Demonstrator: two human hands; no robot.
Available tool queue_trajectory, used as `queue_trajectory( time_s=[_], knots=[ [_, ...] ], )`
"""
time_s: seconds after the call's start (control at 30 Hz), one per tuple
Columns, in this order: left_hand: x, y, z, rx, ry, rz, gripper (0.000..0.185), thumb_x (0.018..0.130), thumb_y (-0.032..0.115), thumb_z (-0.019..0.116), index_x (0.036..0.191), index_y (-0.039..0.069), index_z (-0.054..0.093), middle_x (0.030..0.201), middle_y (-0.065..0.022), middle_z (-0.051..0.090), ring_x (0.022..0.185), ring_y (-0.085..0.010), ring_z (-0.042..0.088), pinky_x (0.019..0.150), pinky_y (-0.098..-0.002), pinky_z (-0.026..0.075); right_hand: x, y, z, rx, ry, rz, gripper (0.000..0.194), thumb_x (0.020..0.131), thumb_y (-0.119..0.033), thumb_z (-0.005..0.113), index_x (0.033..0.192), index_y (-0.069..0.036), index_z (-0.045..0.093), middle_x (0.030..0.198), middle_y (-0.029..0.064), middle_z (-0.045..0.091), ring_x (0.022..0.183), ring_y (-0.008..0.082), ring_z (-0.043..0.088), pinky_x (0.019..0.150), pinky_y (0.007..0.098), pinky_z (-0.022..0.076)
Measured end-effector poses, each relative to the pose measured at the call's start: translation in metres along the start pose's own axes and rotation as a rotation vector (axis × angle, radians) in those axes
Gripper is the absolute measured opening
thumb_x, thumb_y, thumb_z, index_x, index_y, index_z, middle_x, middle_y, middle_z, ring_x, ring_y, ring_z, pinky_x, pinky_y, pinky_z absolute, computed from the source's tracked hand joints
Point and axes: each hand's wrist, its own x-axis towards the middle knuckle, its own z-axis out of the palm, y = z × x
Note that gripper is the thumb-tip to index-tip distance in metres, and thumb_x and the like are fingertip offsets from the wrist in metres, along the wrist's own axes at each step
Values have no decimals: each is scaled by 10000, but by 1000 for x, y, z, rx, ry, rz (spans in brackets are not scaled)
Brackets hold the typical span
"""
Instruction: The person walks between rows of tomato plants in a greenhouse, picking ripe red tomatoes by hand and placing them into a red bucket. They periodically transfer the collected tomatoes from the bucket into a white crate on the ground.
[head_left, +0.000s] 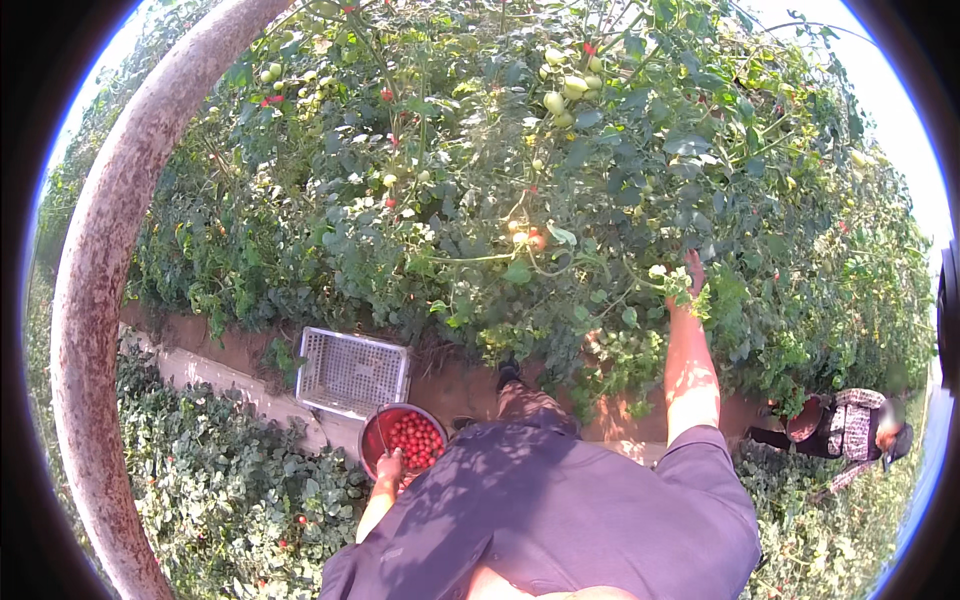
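Note:
My left hand (390, 466) grips the thin wire handle of a red bucket (370, 435). Small red tomatoes (417, 441) fill much of the bucket, which hangs at my left side. My right hand (695, 276) reaches forward into the tomato plants (630, 217), its fingers partly hidden by leaves. Whether it holds anything is not visible. Left of that hand, a few orange-red tomatoes (535, 240) hang on a stem. Higher up is a cluster of large green tomatoes (574, 88).
A white perforated plastic crate (352, 373) rests on the soil path beyond the bucket. A thick, curved, rust-speckled pole (90, 300) arches along the left. At the right, another person (859, 424) is by the plants with a bucket (805, 420). Low plants (225, 487) grow behind the path.

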Motion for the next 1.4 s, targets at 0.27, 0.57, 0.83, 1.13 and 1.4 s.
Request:
queue_trajectory(
  time_s=[0.27,0.57,0.83,1.13,1.4],
  knots=[
    [0,-11,3,-122,-8,-13,636,931,407,599,1347,-57,478,1268,-268,582,1179,-365,578,965,-419,466,-63,31,-15,-322,242,194,269,990,-216,523,1226,-86,526,1054,66,670,844,181,674,645,292,535],
    [-12,-14,-12,-184,54,20,546,929,383,617,1275,-34,549,1079,-197,666,895,-302,660,766,-407,523,-129,100,-40,-460,165,455,324,991,-233,500,1252,-41,502,1051,95,647,765,177,642,559,277,504],
    [-51,26,12,-270,5,-15,402,922,356,623,1081,-13,613,747,-79,623,558,-188,549,495,-360,433,-157,118,-71,-650,39,616,322,975,-232,523,1221,-25,518,964,97,637,716,174,629,541,298,501],
    [-36,-4,7,-94,68,20,540,924,426,566,1161,-58,593,846,-192,680,702,-270,662,647,-395,511,-175,146,-71,-840,-50,720,269,972,-161,533,1211,-37,525,984,98,645,749,223,671,496,317,484],
    [-50,15,23,-156,14,16,546,880,411,589,1122,-77,613,877,-197,684,743,-282,672,689,-398,520,-185,150,-101,-934,-140,765,254,970,-160,529,1187,-37,578,831,68,657,730,200,655,531,347,492]
  ],
)
